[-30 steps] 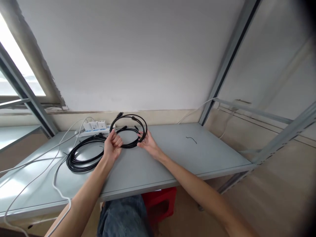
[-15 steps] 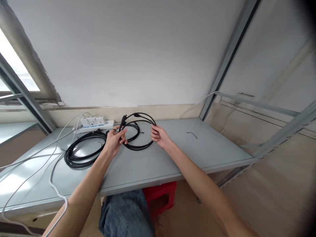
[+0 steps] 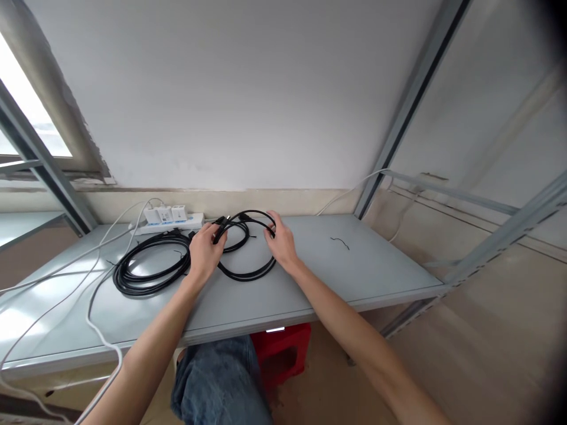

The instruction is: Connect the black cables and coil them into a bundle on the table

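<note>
A small coil of black cable lies on the grey table between my hands. My left hand is closed on the coil's left side, near the cable's plug ends. My right hand rests on the coil's right side with its fingers curled over the loop. A larger coil of black cable lies flat on the table just left of my left hand.
A white power strip with white chargers sits at the back by the wall. White cables trail across the table's left part. A short black tie lies to the right. A red stool stands under the table.
The small coil has come down from a raised, tilted position to lie nearly flat on the table. Both hands have lowered with it and kept their hold.
</note>
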`<state>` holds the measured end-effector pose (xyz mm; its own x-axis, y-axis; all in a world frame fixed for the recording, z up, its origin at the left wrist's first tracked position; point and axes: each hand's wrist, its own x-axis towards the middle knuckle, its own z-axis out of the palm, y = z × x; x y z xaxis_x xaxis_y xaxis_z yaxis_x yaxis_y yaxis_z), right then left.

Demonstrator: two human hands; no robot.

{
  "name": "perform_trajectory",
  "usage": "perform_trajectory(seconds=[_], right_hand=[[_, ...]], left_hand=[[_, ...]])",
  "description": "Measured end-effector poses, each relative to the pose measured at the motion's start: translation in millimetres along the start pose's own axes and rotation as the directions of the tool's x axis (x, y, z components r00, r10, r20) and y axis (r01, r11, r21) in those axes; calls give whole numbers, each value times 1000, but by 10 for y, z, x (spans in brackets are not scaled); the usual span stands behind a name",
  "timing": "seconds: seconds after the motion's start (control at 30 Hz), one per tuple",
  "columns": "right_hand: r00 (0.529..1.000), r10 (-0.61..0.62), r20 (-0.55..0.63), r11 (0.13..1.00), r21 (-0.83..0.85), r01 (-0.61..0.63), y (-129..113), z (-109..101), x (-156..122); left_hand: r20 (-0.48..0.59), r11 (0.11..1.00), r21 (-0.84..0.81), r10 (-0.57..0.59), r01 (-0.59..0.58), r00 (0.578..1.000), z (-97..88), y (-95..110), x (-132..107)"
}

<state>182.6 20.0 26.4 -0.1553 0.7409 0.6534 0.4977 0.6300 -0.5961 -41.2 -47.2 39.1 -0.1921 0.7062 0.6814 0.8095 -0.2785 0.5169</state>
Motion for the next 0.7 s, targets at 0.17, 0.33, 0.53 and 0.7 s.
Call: perform_trajectory(seconds=[0.17, 0.33, 0.53, 0.7], right_hand=[[983, -118, 142, 976, -169, 141, -116, 21, 186], [925, -121, 361, 978, -116, 174, -13, 28, 285], [881, -52, 470, 998, 7, 55, 205, 53, 246], [873, 22, 488, 987, -148, 58, 297, 41, 190]], left_hand=[[92, 998, 67, -4, -2, 996, 25, 27, -12], [183, 990, 128, -84, 61, 979, 50, -12, -14], [302, 992, 46, -129, 120, 945, 212, -160, -3], [48, 987, -158, 30, -22, 998, 38, -43, 32]])
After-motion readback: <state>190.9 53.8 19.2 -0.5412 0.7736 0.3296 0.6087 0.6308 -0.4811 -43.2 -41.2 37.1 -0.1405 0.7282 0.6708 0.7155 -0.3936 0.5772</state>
